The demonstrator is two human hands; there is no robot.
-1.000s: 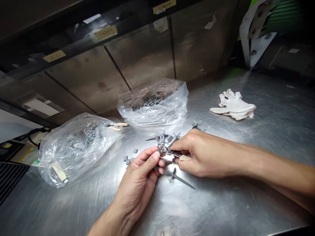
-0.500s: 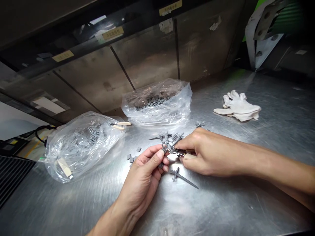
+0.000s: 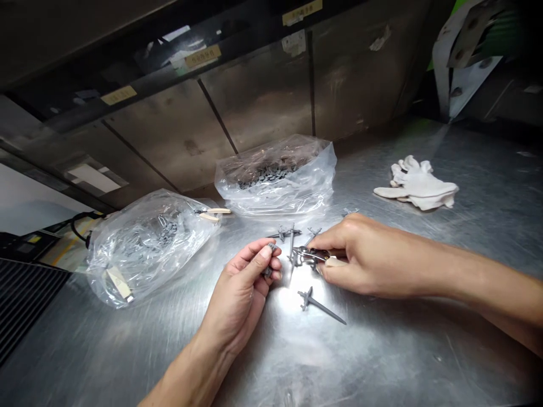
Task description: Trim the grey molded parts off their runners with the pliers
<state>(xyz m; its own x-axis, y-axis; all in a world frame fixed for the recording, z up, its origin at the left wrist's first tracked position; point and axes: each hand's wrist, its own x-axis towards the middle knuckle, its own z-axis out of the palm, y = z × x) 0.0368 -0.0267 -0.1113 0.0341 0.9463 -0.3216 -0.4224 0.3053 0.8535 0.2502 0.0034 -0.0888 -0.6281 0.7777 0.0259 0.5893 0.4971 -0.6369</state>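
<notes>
My left hand (image 3: 246, 282) is closed, its thumb and fingers pinching small grey plastic pieces (image 3: 271, 247). In my right hand (image 3: 360, 257) is a pair of nippers (image 3: 314, 255) with a cream handle, their metal jaws pointing left toward the left hand. Under and beside the jaws lie grey plastic sprues (image 3: 292, 240), partly hidden by the tool. A separate grey sprue with a long pointed stem (image 3: 320, 305) rests on the metal table below both hands. Another grey sprue (image 3: 282, 233) lies just behind the left fingertips.
A clear plastic bag (image 3: 275, 192) holding many grey pieces stands at the back. On the left lies a second clear bag (image 3: 148, 243), with cream-handled pliers (image 3: 214, 212) and a cream-coloured object (image 3: 119, 284) on it. White gloves (image 3: 419, 183) are at the right on the metal table (image 3: 382, 350).
My left hand has drawn left, away from the nippers, with small pieces in its fingers. The grey sprue between the hands is now down by the jaws. The view has shifted slightly.
</notes>
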